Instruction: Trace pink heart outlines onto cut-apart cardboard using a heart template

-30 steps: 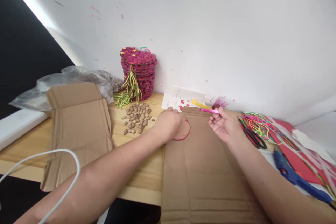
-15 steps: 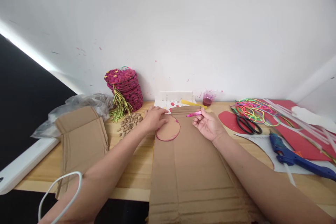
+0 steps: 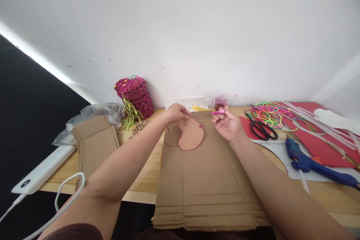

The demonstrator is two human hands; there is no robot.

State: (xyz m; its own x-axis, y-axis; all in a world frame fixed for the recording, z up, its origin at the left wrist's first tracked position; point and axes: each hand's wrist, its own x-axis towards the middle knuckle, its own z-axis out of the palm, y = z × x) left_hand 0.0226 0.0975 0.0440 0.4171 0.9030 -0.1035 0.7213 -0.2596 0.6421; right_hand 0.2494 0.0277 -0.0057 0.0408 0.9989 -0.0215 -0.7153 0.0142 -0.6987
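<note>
With its fingertips closed on the upper edge, my left hand (image 3: 179, 112) holds a tan rounded cutout (image 3: 192, 135) with a pink-red rim, partly lifted over a large cardboard sheet (image 3: 205, 176). Left of the cutout, part of a curved pink line (image 3: 171, 144) shows on the sheet; the rest is covered. My right hand (image 3: 229, 124), palm turned up, grips a pink marker (image 3: 218, 112) above the sheet's far right corner. The marker's tip points left, away from the cardboard surface.
At the left are a woven purple pot (image 3: 137, 97), nut-like shells (image 3: 139, 129), folded cardboard (image 3: 97, 142) and a white power strip (image 3: 46, 167) with a cable. Rightward lie black scissors (image 3: 263, 129), colourful cords (image 3: 271, 114), a blue glue gun (image 3: 306, 163) and red sheets (image 3: 317, 140). A cup (image 3: 221, 102) stands behind.
My left hand has pinched the cutout and shifted it rightward, uncovering a drawn curve on the cardboard. My right hand, still holding the marker, has moved slightly right and up.
</note>
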